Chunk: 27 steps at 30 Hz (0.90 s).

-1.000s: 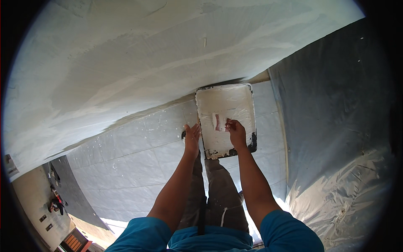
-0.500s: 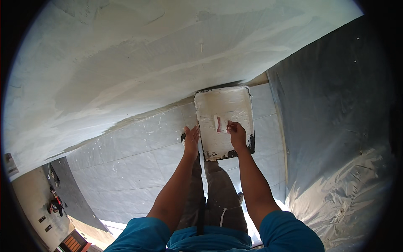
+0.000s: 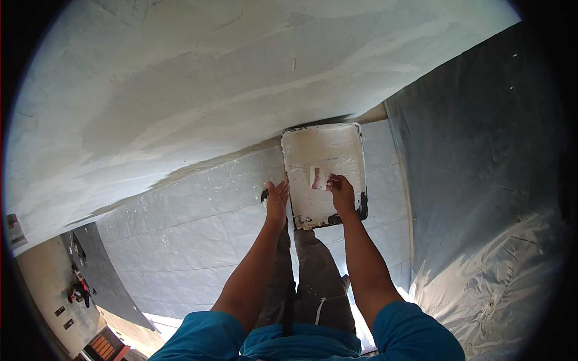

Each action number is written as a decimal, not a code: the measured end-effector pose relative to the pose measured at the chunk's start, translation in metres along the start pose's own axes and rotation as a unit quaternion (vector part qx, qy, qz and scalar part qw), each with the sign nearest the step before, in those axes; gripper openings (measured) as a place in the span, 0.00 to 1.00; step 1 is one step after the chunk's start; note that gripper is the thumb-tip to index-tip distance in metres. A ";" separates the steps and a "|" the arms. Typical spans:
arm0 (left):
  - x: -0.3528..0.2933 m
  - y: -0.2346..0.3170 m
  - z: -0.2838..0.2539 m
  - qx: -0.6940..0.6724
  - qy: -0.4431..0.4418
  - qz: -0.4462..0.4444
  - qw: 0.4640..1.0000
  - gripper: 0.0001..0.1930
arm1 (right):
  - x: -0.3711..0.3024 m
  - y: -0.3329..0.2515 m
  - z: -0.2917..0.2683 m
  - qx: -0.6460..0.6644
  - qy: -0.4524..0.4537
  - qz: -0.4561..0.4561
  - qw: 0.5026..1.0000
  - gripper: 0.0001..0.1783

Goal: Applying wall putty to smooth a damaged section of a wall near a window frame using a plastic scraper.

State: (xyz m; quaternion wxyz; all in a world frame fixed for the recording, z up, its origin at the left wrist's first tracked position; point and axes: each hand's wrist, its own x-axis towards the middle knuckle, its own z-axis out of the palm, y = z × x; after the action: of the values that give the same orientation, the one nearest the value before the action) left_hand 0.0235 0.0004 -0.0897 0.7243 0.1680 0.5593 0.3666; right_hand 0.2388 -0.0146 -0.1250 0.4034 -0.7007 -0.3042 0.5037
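A black-rimmed rectangular tray point(image 3: 325, 139), coated with white paste, sits on the floor in front of me against the foot of the wall. Over its middle, my right hand point(image 3: 342, 191) is closed on the end of a small flat putty knife point(image 3: 315, 178), white with a reddish band and smeared with paste. How far the blade touches the paste I cannot tell. My left hand point(image 3: 277, 197) is at the tray's left edge, fingers stretched out and palm turned toward it, holding nothing. Whether it touches the rim is unclear.
A wall point(image 3: 198, 102) with patchy pale coating rises ahead and left. Grey floor tiles point(image 3: 192, 240) carry white splatters. Dark plastic sheeting point(image 3: 475, 156) spreads along the right, crumpled near me. Red-and-black tools point(image 3: 79, 289) lie at far left. My legs point(image 3: 316, 271) stand below the tray.
The view has shifted very slightly, and the putty knife has turned a little in my right hand. My left hand stays beside the tray, fingers still stretched out.
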 end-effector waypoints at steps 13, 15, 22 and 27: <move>-0.003 -0.002 0.002 0.001 0.009 -0.001 1.000 0.54 | -0.001 0.000 0.003 -0.055 -0.008 -0.032 0.998 0.12; -0.004 -0.004 0.004 -0.001 0.010 -0.001 1.000 0.54 | -0.003 0.000 0.003 -0.033 -0.010 -0.025 0.999 0.12; -0.005 -0.005 0.001 -0.005 0.012 0.017 1.000 0.54 | -0.005 0.002 0.002 0.027 0.028 0.008 0.999 0.15; -0.018 0.018 0.016 -0.006 0.010 0.018 1.000 0.54 | -0.014 -0.038 -0.005 0.279 0.016 0.140 0.950 0.20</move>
State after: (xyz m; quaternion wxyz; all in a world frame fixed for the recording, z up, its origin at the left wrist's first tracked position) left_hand 0.0302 0.0023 -0.0599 0.7131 0.1704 0.5608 0.3846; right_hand 0.2390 -0.0089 -0.0845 0.5131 -0.6034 -0.0438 0.6088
